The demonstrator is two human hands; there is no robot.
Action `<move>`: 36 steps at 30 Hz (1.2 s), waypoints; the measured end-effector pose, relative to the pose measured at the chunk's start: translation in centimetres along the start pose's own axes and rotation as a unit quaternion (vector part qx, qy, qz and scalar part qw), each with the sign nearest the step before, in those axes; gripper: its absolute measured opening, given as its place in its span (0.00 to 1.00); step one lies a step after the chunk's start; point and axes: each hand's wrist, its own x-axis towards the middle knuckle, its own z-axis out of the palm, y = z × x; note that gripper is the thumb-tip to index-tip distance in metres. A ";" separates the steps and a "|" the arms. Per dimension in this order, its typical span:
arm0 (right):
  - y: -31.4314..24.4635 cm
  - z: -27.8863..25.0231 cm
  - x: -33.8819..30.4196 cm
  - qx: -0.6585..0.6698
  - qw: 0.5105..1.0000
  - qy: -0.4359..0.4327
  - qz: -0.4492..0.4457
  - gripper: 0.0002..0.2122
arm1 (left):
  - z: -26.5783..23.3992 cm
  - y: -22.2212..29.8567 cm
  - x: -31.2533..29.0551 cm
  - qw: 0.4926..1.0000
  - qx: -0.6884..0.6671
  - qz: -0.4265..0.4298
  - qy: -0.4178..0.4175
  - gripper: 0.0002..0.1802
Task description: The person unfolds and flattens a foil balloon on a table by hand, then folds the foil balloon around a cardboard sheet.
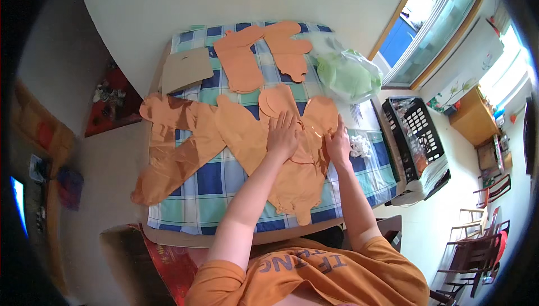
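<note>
A flat, shiny orange foil balloon (300, 185), uninflated and with rounded lobes, lies on the checked cloth in front of me. My left hand (283, 135) presses on its upper middle, palm down with fingers stretched out. At its right edge rests my right hand (338, 144), fingers extended over the rounded lobe and thumb toward the middle. Some creases run through the foil between the two hands. Another foil piece (191, 157), more wrinkled, spreads to the left. Two further flat orange pieces, a left one (238, 62) and a right one (286, 53), lie at the far side.
Blue, green and white checked cloth (191, 210) covers the table. A brown cardboard sheet (185, 70) lies far left, a pale green plastic bag (351, 76) far right. Crumpled white material (360, 146) sits beside my right hand. A black crate (424, 132) stands past the right edge.
</note>
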 end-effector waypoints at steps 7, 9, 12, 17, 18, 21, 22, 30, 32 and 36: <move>1.0 0.1 -0.6 -0.026 0.989 0.118 -0.091 0.37 | -0.2 -0.4 -0.2 1.000 -0.007 0.000 -0.001 0.28; 0.9 -0.3 -1.0 0.011 0.999 0.027 -0.028 0.34 | -0.1 -0.6 -0.2 1.000 -0.013 0.000 0.000 0.29; -0.4 -1.6 -1.1 0.049 0.997 -0.051 0.041 0.32 | -0.5 -0.4 -0.4 1.000 -0.015 -0.003 0.002 0.29; -2.6 -1.8 -1.5 0.200 0.979 0.014 -0.036 0.24 | -0.2 -0.4 -0.2 1.000 -0.006 0.001 -0.006 0.29; -3.4 -1.6 -1.8 0.201 0.979 0.013 -0.038 0.24 | 0.0 -0.5 -0.2 1.000 0.003 0.001 -0.007 0.29; -7.2 -2.6 -3.5 0.304 0.920 -0.041 -0.246 0.16 | -0.5 -1.0 -0.7 0.996 0.070 0.007 -0.053 0.31; -7.9 -3.2 -3.8 0.327 0.903 -0.078 -0.269 0.14 | -1.4 -0.6 -0.8 0.996 0.069 0.008 -0.052 0.31; -1.0 2.3 0.7 0.118 0.969 0.011 -0.216 0.17 | -3.2 0.8 -0.6 0.998 0.037 0.037 -0.044 0.32; -2.5 2.7 -0.1 0.122 0.943 -0.048 -0.306 0.19 | -4.4 0.7 -0.8 0.984 -0.143 -0.079 -0.077 0.32; -4.1 2.2 -0.4 0.090 0.924 -0.083 -0.363 0.19 | -0.9 -0.9 -0.8 0.994 -0.086 -0.061 0.027 0.35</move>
